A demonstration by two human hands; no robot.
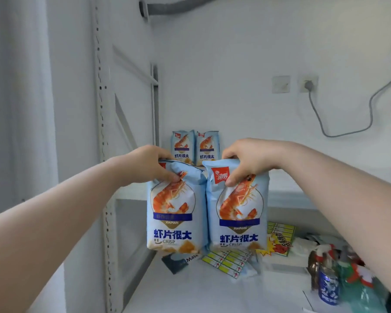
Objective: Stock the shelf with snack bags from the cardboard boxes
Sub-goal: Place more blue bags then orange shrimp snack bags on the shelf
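Observation:
My left hand (148,164) grips the top of a light-blue shrimp-crisp bag (173,213), and my right hand (250,160) grips the top of a matching bag (238,213). Both bags hang upright, side by side and touching, in front of the upper shelf board (291,188) of a white metal rack. Two more of the same bags (195,146) stand upright at the back of that shelf, against the wall, partly hidden by my hands. No cardboard box is in view.
The lower shelf (190,290) holds a dark mask packet (178,262), yellow-green sachets (227,259), a red-yellow packet (278,243), white wrapping, a blue can (328,290) and bottles (348,263) at the right. A perforated rack post (102,123) stands left. A grey cable hangs from a wall socket (308,84).

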